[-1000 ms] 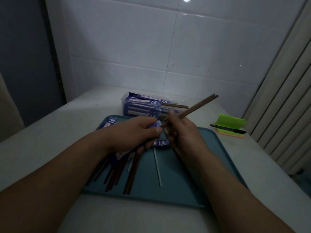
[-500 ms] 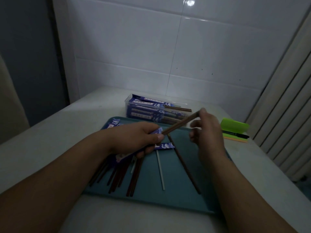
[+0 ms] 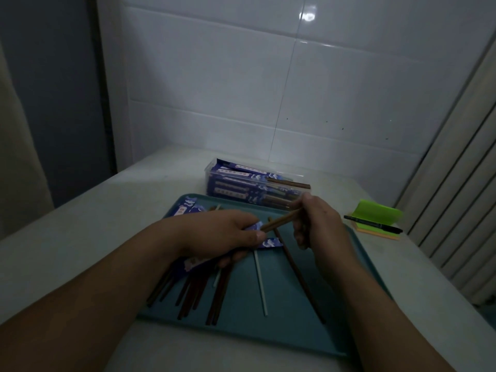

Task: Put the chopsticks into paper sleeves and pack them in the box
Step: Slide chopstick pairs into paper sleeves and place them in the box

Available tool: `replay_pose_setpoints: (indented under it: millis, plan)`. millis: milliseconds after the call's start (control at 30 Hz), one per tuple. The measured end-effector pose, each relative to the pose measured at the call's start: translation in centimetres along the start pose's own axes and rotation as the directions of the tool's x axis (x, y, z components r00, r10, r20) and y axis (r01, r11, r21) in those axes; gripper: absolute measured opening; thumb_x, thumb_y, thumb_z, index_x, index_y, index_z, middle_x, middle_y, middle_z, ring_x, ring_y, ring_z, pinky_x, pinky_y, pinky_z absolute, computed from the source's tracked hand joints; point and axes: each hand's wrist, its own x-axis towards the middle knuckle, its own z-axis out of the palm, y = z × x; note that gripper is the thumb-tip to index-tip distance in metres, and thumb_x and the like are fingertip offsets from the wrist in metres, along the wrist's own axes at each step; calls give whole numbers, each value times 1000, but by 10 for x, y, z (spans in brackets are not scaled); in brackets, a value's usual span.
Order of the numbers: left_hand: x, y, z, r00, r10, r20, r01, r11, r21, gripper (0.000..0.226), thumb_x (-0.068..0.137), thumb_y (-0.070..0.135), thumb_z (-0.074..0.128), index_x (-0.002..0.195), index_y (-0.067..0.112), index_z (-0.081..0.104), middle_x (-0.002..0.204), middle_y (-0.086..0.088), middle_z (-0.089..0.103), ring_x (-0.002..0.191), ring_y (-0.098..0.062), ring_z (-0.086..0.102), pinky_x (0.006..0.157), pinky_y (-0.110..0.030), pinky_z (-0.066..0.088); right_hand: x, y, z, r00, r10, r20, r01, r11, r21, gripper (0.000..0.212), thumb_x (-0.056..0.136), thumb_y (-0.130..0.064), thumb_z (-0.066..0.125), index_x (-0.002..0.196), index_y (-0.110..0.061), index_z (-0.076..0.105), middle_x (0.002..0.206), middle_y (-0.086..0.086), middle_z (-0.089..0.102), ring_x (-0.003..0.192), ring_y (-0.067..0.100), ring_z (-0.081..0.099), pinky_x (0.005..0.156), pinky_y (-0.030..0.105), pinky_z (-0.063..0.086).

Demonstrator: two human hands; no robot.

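Observation:
My left hand (image 3: 225, 234) grips a blue paper sleeve (image 3: 253, 227) above the teal tray (image 3: 281, 326). A brown chopstick pair (image 3: 279, 222) sticks out of the sleeve's mouth, and my right hand (image 3: 316, 221) pinches its far end. A clear plastic box (image 3: 214, 173) behind the tray holds several sleeved chopsticks. Loose brown chopsticks (image 3: 214, 299) lie on the tray under my left wrist, and one more chopstick (image 3: 298, 275) lies at the tray's right. Another sleeve (image 3: 269, 242) lies flat below my left fingers.
Two thin white sticks (image 3: 260, 283) lie on the tray's middle. A green sticky-note pad (image 3: 375, 210) with a black pen (image 3: 373, 224) sits on the table at right. A tiled wall stands behind, a ribbed panel at far right.
The chopstick pair has slid deeper into the sleeve, so less of it shows. My right hand moved from mid-shaft to the far end and closer to my left hand.

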Motion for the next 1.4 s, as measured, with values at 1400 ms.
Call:
replay_pose_setpoints:
  millis: [1400]
  plan:
    - [16, -47, -42, 565, 0, -825, 22, 1000, 15, 21, 104, 36, 50, 122, 29, 56, 109, 11, 59, 101, -12, 59, 98, -49, 49, 140, -12, 4, 972, 161, -170, -233, 720, -653, 36, 98, -33, 56, 79, -4, 64, 72, 12, 64, 62, 28, 61, 61, 34, 50]
